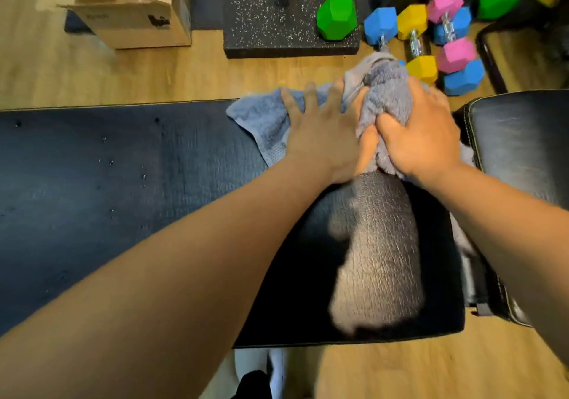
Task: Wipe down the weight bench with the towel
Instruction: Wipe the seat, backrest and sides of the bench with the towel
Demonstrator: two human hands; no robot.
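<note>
A black padded weight bench (123, 183) runs across the view, with a second pad (523, 146) at the right. A grey-blue towel (258, 121) lies bunched near the bench's far edge. My left hand (323, 133) lies flat on the towel with its fingers spread. My right hand (421, 133) grips a raised bunch of the same towel beside the gap between the pads. A dull streak shows on the pad below my hands.
Coloured hex dumbbells (421, 44) lie on the wood floor just beyond the towel. A speckled black mat (261, 29) and a cardboard box (138, 13) sit farther back. A dark frame (489, 56) stands at the far right.
</note>
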